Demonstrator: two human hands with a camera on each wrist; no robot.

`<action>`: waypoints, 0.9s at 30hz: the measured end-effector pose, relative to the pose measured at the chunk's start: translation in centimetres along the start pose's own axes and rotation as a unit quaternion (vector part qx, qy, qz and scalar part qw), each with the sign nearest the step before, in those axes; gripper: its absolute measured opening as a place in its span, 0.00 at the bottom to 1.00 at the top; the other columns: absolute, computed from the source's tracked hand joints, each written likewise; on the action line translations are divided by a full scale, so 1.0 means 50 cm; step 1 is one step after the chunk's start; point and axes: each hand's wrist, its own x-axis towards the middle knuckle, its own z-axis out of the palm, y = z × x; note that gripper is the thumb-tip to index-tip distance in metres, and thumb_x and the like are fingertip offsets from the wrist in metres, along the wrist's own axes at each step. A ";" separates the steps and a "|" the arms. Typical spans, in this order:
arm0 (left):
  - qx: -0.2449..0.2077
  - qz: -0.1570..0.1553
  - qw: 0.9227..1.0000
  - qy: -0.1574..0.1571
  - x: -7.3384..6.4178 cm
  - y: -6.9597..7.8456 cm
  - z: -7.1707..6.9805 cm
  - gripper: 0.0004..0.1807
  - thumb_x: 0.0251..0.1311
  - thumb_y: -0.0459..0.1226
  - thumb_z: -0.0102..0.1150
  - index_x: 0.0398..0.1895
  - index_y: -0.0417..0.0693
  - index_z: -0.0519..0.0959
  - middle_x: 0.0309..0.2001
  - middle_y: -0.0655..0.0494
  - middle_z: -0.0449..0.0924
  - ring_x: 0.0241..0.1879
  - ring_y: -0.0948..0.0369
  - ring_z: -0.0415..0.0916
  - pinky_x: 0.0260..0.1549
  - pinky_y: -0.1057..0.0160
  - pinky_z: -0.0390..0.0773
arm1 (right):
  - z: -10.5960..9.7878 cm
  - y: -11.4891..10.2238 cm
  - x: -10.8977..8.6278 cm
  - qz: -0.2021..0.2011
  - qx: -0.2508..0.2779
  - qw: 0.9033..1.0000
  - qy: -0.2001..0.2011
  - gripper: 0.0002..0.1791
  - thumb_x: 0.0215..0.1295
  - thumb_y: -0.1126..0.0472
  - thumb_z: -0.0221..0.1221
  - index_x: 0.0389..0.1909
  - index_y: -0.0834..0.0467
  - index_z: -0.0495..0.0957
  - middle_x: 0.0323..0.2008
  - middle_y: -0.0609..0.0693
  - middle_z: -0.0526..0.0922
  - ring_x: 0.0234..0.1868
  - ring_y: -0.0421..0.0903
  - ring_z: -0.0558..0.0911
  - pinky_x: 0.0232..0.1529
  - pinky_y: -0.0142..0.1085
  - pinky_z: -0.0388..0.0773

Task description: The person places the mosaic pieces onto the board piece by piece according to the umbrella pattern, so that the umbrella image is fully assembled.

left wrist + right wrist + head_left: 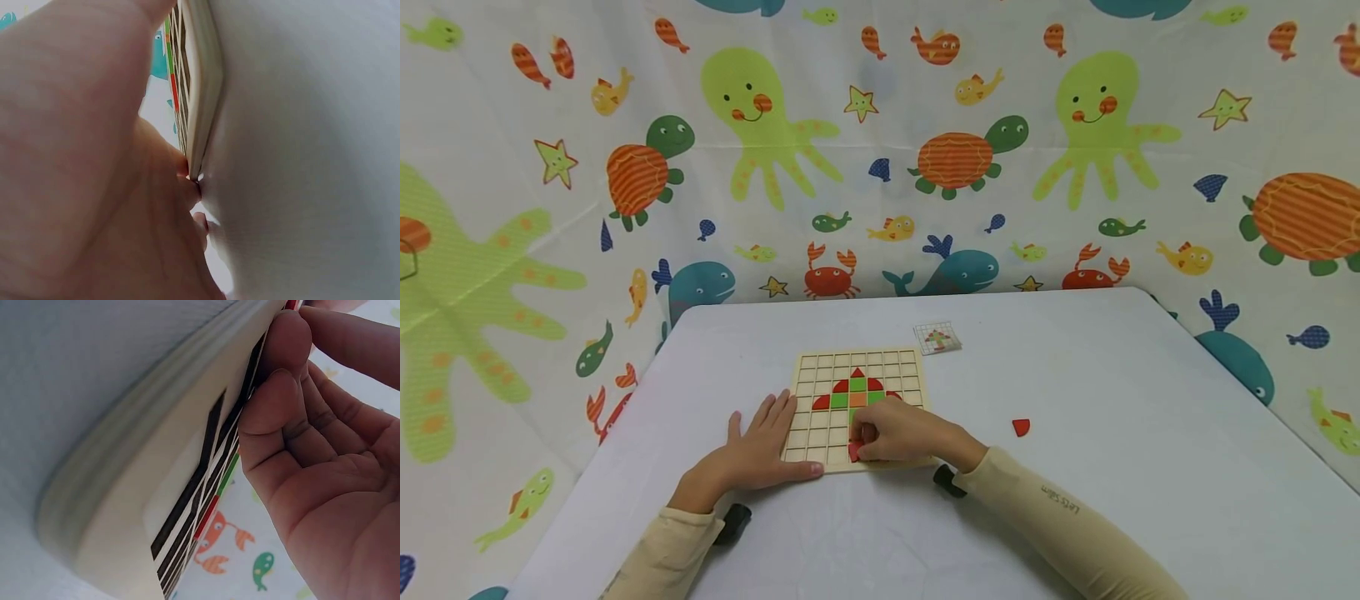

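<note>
A wooden grid board [817, 437] lies on the table, with red, green and orange tiles forming an arrow-like figure in its cells. My left hand [754, 454] rests with spread fingers along the board's left edge, its thumb by the near left corner. Over the lower middle of the board, my right hand [898, 431] pinches a red tile [854, 451] between thumb and fingertips, at a near-row cell. In the right wrist view only a sliver of that red tile [291, 304] shows. The right hand covers part of the figure and the board's lower right.
A loose red tile [1021, 427] with one rounded side lies on the white table [1120, 500], right of the board. Behind the board sits a small pattern card [937, 337] showing a similar coloured figure. A curtain [880, 100] printed with sea animals hangs behind the table.
</note>
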 end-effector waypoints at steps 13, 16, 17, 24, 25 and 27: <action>-0.007 0.000 1.000 0.005 0.005 -0.009 0.003 0.75 0.53 0.75 0.66 0.85 0.31 0.46 0.85 0.32 0.41 0.83 0.33 0.34 0.68 0.20 0.27 | -0.013 0.012 -0.004 0.012 0.020 1.000 -0.014 0.03 0.74 0.63 0.68 0.43 0.52 0.85 0.30 0.40 0.81 0.34 0.38 0.77 0.38 0.31 0.76; -0.005 -0.001 1.000 0.003 0.006 -0.007 0.002 0.74 0.54 0.74 0.67 0.85 0.31 0.45 0.85 0.33 0.41 0.83 0.34 0.35 0.69 0.20 0.27 | -0.015 0.013 -0.005 0.012 0.017 1.000 -0.019 0.03 0.75 0.64 0.67 0.43 0.52 0.85 0.30 0.41 0.81 0.33 0.38 0.77 0.37 0.31 0.75; -0.005 -0.002 1.000 0.003 0.007 -0.007 0.003 0.75 0.53 0.75 0.66 0.86 0.32 0.46 0.85 0.33 0.41 0.83 0.34 0.35 0.69 0.20 0.28 | -0.016 0.013 -0.005 0.012 0.015 1.000 -0.021 0.03 0.74 0.64 0.67 0.43 0.53 0.85 0.29 0.41 0.81 0.33 0.38 0.76 0.37 0.31 0.75; 0.003 0.005 1.000 0.008 0.005 -0.005 0.003 0.73 0.55 0.73 0.68 0.85 0.30 0.47 0.85 0.32 0.42 0.83 0.34 0.36 0.68 0.19 0.30 | -0.014 0.016 -0.005 0.006 -0.001 1.000 -0.026 0.06 0.71 0.68 0.67 0.39 0.52 0.84 0.28 0.41 0.79 0.31 0.38 0.75 0.35 0.31 0.73; 0.004 0.005 1.000 0.008 0.004 -0.005 0.004 0.73 0.55 0.72 0.68 0.85 0.30 0.46 0.85 0.32 0.42 0.83 0.34 0.36 0.68 0.19 0.30 | -0.013 0.016 -0.004 0.004 -0.003 1.000 -0.026 0.06 0.71 0.68 0.67 0.38 0.52 0.84 0.28 0.40 0.79 0.31 0.37 0.75 0.35 0.31 0.74; 0.007 0.004 1.000 0.008 0.003 -0.004 0.004 0.72 0.56 0.71 0.68 0.85 0.30 0.46 0.85 0.33 0.42 0.83 0.34 0.36 0.68 0.19 0.31 | -0.011 0.016 -0.004 0.002 -0.007 1.000 -0.026 0.07 0.70 0.69 0.67 0.38 0.52 0.84 0.27 0.40 0.79 0.30 0.37 0.75 0.35 0.31 0.74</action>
